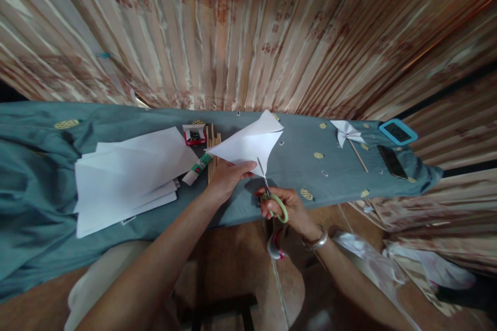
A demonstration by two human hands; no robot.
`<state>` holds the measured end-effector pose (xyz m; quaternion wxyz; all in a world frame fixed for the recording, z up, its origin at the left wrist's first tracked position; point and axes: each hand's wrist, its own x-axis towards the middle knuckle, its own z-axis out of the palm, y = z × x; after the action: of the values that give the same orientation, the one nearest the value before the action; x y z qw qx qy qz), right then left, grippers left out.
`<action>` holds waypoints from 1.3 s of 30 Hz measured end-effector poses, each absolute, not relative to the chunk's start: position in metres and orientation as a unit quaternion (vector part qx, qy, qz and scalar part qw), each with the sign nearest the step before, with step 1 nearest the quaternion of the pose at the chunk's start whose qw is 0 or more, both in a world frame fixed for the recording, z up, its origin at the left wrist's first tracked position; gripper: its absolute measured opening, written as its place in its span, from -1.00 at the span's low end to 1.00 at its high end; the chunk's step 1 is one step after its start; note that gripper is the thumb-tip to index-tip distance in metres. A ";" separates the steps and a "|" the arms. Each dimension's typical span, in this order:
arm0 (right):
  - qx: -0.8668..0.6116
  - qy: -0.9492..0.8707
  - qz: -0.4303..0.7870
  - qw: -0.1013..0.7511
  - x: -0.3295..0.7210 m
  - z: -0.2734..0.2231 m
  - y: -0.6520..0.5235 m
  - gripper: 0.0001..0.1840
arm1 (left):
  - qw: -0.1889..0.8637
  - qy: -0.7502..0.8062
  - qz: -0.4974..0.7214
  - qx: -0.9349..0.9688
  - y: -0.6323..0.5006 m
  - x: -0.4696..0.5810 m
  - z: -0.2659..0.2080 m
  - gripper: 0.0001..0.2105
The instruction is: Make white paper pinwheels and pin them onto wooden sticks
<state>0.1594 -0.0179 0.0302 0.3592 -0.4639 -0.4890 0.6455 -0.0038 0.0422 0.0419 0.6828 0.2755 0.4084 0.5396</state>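
Observation:
My left hand is closed on the lower edge of a white sheet of paper, its thumb on top. The sheet is held above the cloth, with a slit at its right corner. My right hand grips green-handled scissors, fingers through the loops. The scissor blades point up at the sheet's lower edge, just right of my left thumb. Under and beside the left hand lie several thin wooden sticks and a green and white glue stick.
A stack of white paper lies at the left, near a small red box. Rightward lie a paper pinwheel on a stick, a blue-framed digital timer and a dark phone. A pleated curtain hangs behind the cloth-covered table.

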 end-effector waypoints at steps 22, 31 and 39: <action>-0.479 -0.498 0.631 0.352 0.156 0.027 -0.014 -0.47 | 0.693 0.408 0.530 0.269 0.039 -0.006 0.041 -0.65; -0.470 -0.525 0.620 0.345 0.153 0.034 -0.009 -0.46 | 0.695 0.410 0.527 0.265 0.037 -0.006 0.040 -0.67; -0.486 -0.495 0.629 0.352 0.153 0.031 -0.010 -0.45 | 0.696 0.410 0.528 0.262 0.037 -0.006 0.041 -0.68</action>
<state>0.1529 -0.0095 0.0306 0.3516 -0.4859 -0.4946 0.6290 -0.0056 0.0371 0.0407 0.6958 0.2621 0.4102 0.5281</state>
